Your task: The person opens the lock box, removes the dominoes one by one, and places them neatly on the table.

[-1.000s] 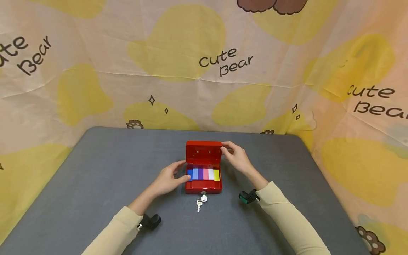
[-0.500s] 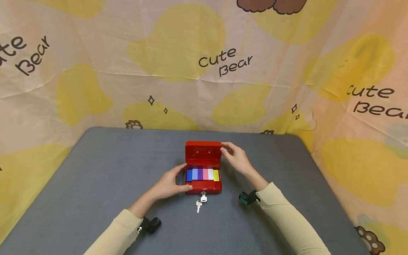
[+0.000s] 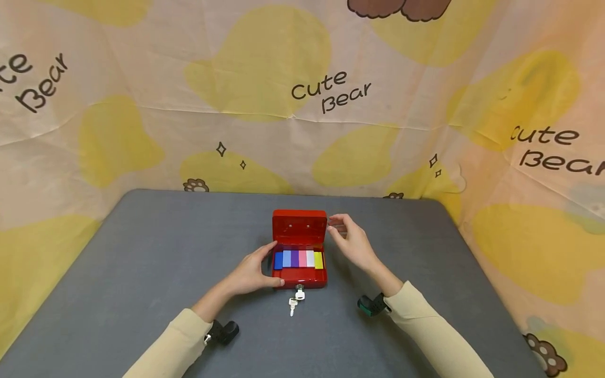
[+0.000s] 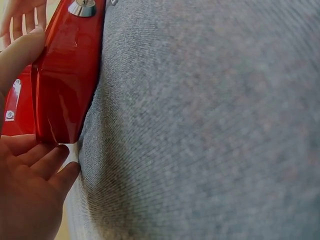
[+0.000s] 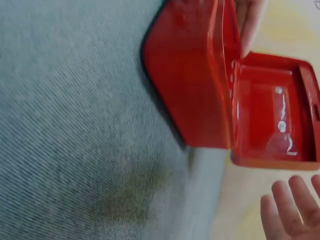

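A red cash box [image 3: 300, 275] stands on the table with its lid [image 3: 299, 227] raised. Inside lies a row of coloured blocks [image 3: 299, 259], from blue through purple, pink and white to yellow. My left hand [image 3: 248, 273] holds the box at its left side, thumb on the front rim and fingers along the side wall, as the left wrist view also shows. A key [image 3: 300, 293] sits in the front lock, with a second key [image 3: 292, 305] hanging from it. Just right of the lid, my right hand [image 3: 352, 244] is apart from it, fingers loosely bent and holding nothing.
The grey table [image 3: 198, 226] spreads around the box. Behind and beside it hangs a printed cloth [image 3: 264, 63] with yellow patches and lettering. Each wrist wears a black camera, one on the left [image 3: 223, 333] and one on the right [image 3: 372, 305].
My right hand has let go of the lid's edge and moved slightly right and down; the lid stays up. My left thumb has slid from the blue block to the box's front rim.
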Tool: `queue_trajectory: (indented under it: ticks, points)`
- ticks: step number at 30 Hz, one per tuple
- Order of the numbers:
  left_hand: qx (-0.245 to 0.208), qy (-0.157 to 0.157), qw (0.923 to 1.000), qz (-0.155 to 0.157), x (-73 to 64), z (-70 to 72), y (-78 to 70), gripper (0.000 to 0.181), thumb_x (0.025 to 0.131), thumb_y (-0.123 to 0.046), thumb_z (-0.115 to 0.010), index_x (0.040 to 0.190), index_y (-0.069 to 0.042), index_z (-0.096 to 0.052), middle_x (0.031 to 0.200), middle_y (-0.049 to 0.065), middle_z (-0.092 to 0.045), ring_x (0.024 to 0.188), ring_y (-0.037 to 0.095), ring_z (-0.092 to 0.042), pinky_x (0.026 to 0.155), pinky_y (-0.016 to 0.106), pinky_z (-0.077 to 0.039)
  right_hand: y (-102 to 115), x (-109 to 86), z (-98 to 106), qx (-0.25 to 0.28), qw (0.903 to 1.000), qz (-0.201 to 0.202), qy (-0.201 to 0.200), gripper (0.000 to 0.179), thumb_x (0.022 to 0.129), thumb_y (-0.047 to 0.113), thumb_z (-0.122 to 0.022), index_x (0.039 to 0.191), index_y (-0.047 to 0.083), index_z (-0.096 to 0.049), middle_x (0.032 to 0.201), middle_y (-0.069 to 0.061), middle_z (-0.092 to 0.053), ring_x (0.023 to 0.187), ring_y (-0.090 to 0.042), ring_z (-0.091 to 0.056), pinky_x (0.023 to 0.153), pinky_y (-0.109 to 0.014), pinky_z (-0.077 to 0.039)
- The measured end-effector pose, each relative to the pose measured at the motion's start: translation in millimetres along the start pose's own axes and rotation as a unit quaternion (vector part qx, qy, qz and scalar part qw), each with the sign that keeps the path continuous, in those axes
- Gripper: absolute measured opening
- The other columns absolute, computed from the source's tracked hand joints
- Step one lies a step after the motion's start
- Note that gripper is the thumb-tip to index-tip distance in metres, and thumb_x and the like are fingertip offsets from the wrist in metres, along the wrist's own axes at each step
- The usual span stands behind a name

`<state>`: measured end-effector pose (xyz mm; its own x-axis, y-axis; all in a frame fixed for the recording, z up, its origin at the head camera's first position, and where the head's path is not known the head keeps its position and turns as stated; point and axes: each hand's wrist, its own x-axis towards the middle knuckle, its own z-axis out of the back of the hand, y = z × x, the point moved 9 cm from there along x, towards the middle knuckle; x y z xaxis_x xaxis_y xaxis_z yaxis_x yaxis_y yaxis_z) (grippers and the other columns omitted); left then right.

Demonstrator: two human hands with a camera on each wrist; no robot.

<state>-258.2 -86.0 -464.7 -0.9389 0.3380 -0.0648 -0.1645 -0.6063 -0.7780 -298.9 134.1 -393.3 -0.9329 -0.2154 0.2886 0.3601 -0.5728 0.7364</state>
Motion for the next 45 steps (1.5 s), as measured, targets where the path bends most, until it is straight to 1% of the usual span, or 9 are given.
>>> queue_trajectory:
  ticks: [6, 10, 13, 16, 20, 25, 32, 37, 45]
  points:
    - [0.002, -0.004, 1.0, -0.008, 1.2, 1.4, -0.2, 0.092, 0.066, -0.032, -0.08, 0.143, -0.011, -0.033, 0.139, 0.01, -0.043, 0.121, 0.027, -0.046, 0.091, 0.047, -0.047, 8, -6.1, 6, -0.015, 0.999, -0.01, -0.041, 0.019, 0.089, 0.017, -0.06, 0.105, 0.007, -0.056, 0.1, -0.008, -0.063, 0.09, -0.021, -0.062, 0.08, -0.038, -0.053]
    - [0.004, -0.005, 0.9999, -0.016, 1.5, 1.7, -1.0, 0.092, 0.066, -0.032, -0.08, 0.142, -0.011, -0.033, 0.138, 0.011, -0.044, 0.12, 0.027, -0.047, 0.092, 0.047, -0.046, 17, -8.0, 2, -0.013, 0.9992, 0.003, -0.036, 0.015, 0.089, 0.014, -0.06, 0.102, 0.008, -0.058, 0.096, -0.005, -0.064, 0.086, -0.018, -0.062, 0.078, -0.035, -0.053]
    - [0.005, -0.006, 0.9997, -0.021, 1.6, 1.7, -1.5, 0.092, 0.066, -0.032, -0.08, 0.142, -0.01, -0.034, 0.137, 0.012, -0.045, 0.119, 0.028, -0.048, 0.093, 0.048, -0.045, 25, -8.9, -6, -0.006, 0.9995, 0.027, -0.015, 0.016, 0.088, 0.012, -0.061, 0.103, 0.009, -0.058, 0.097, -0.003, -0.064, 0.086, -0.014, -0.061, 0.078, -0.033, -0.054]
    - [0.006, -0.003, 0.9998, -0.017, 1.6, 1.5, -0.5, 0.092, 0.066, -0.032, -0.08, 0.143, -0.01, -0.033, 0.138, 0.011, -0.044, 0.12, 0.027, -0.047, 0.094, 0.048, -0.045, 34, -9.5, -16, -0.002, 0.9983, 0.058, 0.012, 0.018, 0.087, 0.01, -0.062, 0.105, 0.008, -0.059, 0.098, -0.002, -0.064, 0.086, -0.013, -0.061, 0.078, -0.035, -0.054]
    - [0.001, 0.001, 0.9999, -0.01, 1.1, 1.7, 0.5, 0.092, 0.066, -0.032, -0.08, 0.143, -0.011, -0.033, 0.138, 0.011, -0.044, 0.122, 0.028, -0.046, 0.095, 0.049, -0.044, 44, -10.1, -31, -0.015, 0.9944, 0.089, 0.054, 0.024, 0.085, 0.01, -0.064, 0.108, 0.006, -0.059, 0.102, -0.003, -0.063, 0.089, -0.014, -0.061, 0.078, -0.035, -0.054]
    - [-0.004, 0.007, 0.9999, -0.009, 0.7, 1.6, -0.1, 0.092, 0.067, -0.033, -0.08, 0.143, -0.011, -0.033, 0.139, 0.011, -0.043, 0.123, 0.029, -0.045, 0.095, 0.049, -0.044, 48, -9.0, -49, -0.032, 0.9893, 0.094, 0.107, 0.03, 0.084, 0.011, -0.066, 0.113, 0.008, -0.059, 0.109, -0.003, -0.062, 0.093, -0.016, -0.062, 0.08, -0.033, -0.054]
    - [-0.002, 0.009, 0.9999, -0.013, 1.7, 1.6, -0.8, 0.092, 0.067, -0.032, -0.08, 0.143, -0.011, -0.033, 0.14, 0.011, -0.043, 0.124, 0.029, -0.045, 0.097, 0.048, -0.041, 51, -5.7, -68, -0.045, 0.98, 0.108, 0.161, 0.037, 0.084, 0.017, -0.067, 0.12, 0.009, -0.058, 0.115, -0.004, -0.061, 0.1, -0.019, -0.06, 0.084, -0.034, -0.052]
    - [-0.003, 0.01, 0.9998, -0.014, 1.3, 2.6, -0.9, 0.091, 0.068, -0.033, -0.08, 0.143, -0.011, -0.033, 0.14, 0.012, -0.042, 0.124, 0.03, -0.045, 0.098, 0.048, -0.041, 54, -5.0, -79, -0.068, 0.9715, 0.127, 0.188, 0.04, 0.084, 0.021, -0.067, 0.122, 0.009, -0.057, 0.115, -0.005, -0.062, 0.103, -0.021, -0.059, 0.087, -0.035, -0.051]
    - [-0.003, 0.012, 0.9998, -0.017, 0.4, 2.4, -1.7, 0.091, 0.068, -0.033, -0.08, 0.143, -0.011, -0.033, 0.141, 0.013, -0.042, 0.124, 0.031, -0.046, 0.098, 0.048, -0.041, 52, -4.5, -93, -0.103, 0.9629, 0.122, 0.217, 0.04, 0.085, 0.024, -0.066, 0.121, 0.01, -0.059, 0.118, -0.004, -0.061, 0.105, -0.017, -0.058, 0.087, -0.03, -0.05]
